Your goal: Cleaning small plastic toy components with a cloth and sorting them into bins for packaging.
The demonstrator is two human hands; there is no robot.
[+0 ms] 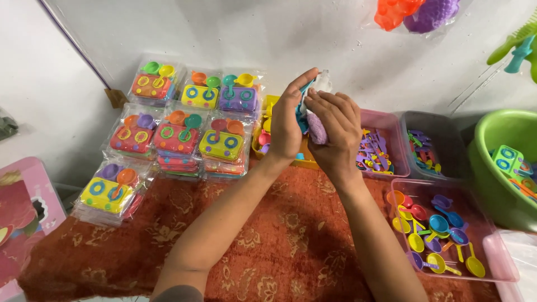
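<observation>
We hold a small clear bag of toy pieces (314,114) up over the far edge of the red cloth (268,240). Our left hand (288,120) pinches its top; our right hand (335,131) grips it from below. Packed toy stoves (179,120) crowd the left, the pink tray of pans (506,271) the right; bare cloth lies near us.

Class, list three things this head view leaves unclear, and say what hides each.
1. Purple toy piece: mostly covered by the right hand.
2. Clear plastic bag: contents blocked by the left hand.
3. Green plastic tub: cut off by the right edge.
</observation>
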